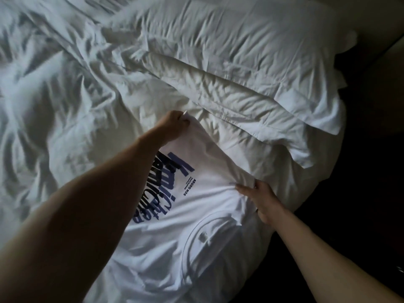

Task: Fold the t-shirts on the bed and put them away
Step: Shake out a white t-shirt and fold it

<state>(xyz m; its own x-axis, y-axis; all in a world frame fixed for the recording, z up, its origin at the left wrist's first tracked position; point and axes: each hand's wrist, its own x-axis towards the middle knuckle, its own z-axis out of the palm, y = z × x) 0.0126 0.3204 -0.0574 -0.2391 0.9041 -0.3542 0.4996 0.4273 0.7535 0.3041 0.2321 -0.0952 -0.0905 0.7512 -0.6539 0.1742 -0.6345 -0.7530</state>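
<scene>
T-shirt point(185, 226) on bed point(65, 84), left hand point(175, 124) pinching hem, right hand point(260, 197) gripping edge

Both forearms bare, no sleeves in view (dark band on right wrist point(257, 209)).

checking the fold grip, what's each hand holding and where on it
Both hold the white printed t-shirt. The left hand pinches its far edge; which part is unclear. The right hand grips bunched fabric at its right side.

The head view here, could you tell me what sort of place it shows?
Most likely a bedroom: a bed with rumpled white bedding, a pillow at its head, and a printed white t-shirt spread on it, gripped by both hands.
</scene>
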